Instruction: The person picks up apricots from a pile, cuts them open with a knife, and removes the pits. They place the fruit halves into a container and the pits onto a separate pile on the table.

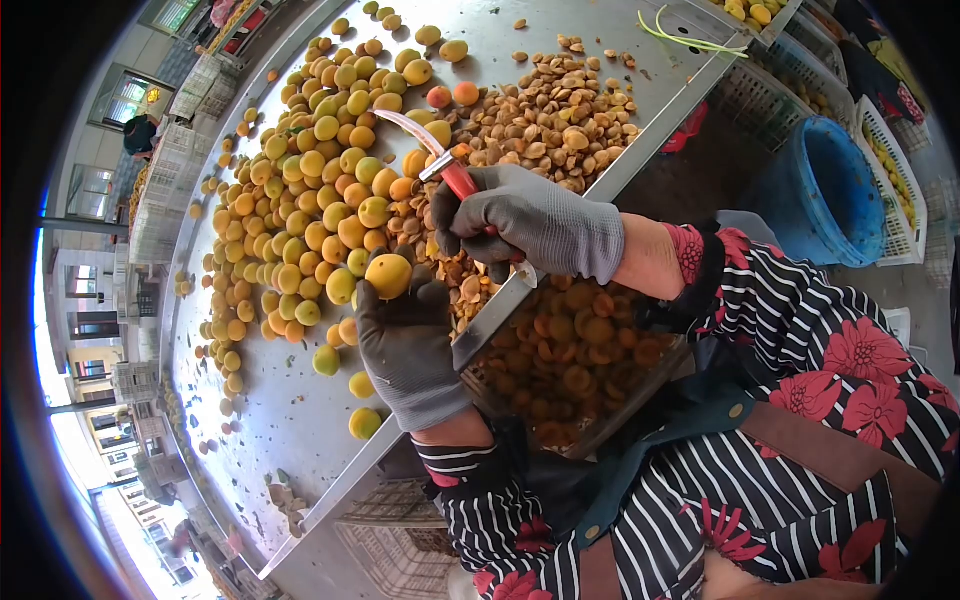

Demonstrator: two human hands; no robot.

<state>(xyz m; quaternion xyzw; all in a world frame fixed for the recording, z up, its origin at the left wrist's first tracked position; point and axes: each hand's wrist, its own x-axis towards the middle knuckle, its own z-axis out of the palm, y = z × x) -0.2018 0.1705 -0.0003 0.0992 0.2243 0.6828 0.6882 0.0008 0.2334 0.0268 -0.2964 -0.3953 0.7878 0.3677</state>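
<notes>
My left hand (405,335), in a dark grey glove, holds a yellow apricot (388,275) between its fingertips above the metal table (270,420). My right hand (530,222), in a lighter grey glove, grips a red-handled knife (440,160) whose curved blade points up and left, just right of the apricot. A large heap of whole apricots (310,190) lies to the left of both hands. A pile of brown pits (545,120) sits behind my right hand.
A crate of halved apricots (575,350) stands under the table edge by my lap. A blue bucket (830,195) and white crates (895,170) stand at the right. Green stems (690,40) lie at the far table edge.
</notes>
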